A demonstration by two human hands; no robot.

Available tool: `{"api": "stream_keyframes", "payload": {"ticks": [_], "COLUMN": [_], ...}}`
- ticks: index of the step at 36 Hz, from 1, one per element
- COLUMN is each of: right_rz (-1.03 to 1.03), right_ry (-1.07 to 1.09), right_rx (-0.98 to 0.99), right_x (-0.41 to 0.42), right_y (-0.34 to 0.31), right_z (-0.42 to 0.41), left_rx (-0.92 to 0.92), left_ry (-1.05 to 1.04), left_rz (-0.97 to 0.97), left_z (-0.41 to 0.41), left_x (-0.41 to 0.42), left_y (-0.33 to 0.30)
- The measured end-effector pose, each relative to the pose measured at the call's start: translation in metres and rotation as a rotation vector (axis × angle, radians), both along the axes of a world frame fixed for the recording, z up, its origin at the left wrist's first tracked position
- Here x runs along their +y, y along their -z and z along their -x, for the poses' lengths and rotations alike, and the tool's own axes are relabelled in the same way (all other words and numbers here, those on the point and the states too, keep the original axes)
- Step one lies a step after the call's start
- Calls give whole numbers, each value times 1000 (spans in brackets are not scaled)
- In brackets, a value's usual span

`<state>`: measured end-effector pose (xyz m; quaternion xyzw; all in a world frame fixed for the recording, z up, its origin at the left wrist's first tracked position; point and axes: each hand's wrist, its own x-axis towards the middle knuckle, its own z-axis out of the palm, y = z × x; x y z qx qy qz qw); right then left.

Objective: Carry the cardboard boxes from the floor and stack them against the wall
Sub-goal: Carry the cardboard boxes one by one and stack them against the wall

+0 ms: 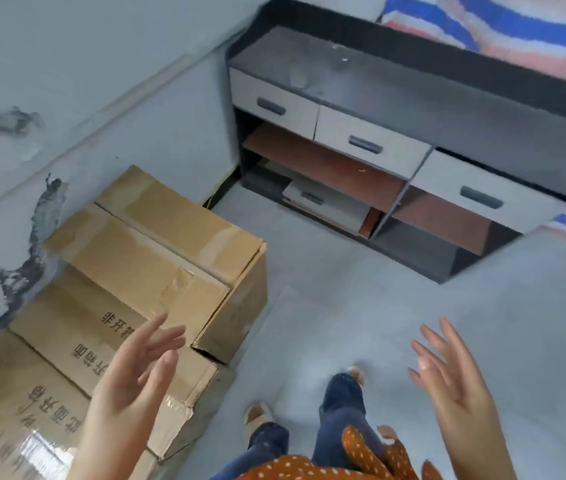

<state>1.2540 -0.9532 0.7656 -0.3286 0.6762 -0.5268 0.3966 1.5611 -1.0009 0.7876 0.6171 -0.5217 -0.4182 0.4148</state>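
Both grips are released and empty. The left hand (129,379) is raised palm-inward with its fingers straight and spread; the right hand (447,375) mirrors it, also spread and holding nothing. Neither hand touches a box.

Position of the task's thing relative to the grips: the cardboard boxes (143,271) lie directly beyond and below the left hand, ranged along the wall (66,98) on that side. In this view the left fingertips overlap the printed face of the near box (32,393); actual contact cannot be confirmed. The taped far box (170,237) sits further out from the left hand, toward the corner. The right hand is well apart from all boxes, over bare floor (413,323).

Judged step: hands are free, so either a box has been set down or the next is to be fetched. No loose box on the floor is visible here.

Procedure for the next lift:
1. Place one hand on each opposite side of the box, low on the walls.
2. Avoid the torn flap on the near box; it may give way.
3. Set the box square on the stack, edges flush, against the wall.

Further out from the right hand stands a dark drawer unit (413,133).
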Motion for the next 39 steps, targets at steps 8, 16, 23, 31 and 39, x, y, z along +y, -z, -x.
{"api": "stream_keyframes", "payload": {"ticks": [8,16,23,31,39], "right_rz": [55,70,1,-84,-111], "right_ry": [439,858,1146,1452,1747], "right_rx": [45,71,83,86,42], "right_x": [126,291,464,624,724], "right_y": [-16,-16,-23,-25,-10], "right_z": [12,28,35,20,16], "left_rx": [10,63,70,4,19], "left_ry": [474,841,1138,1538,1828], "left_rz": [-23,-22,6,-7,-41], "left_z": [67,168,258,347,421], "left_x": [11,84,222,378,494], "left_y": [-11,-17,-11,-4,-5]}}
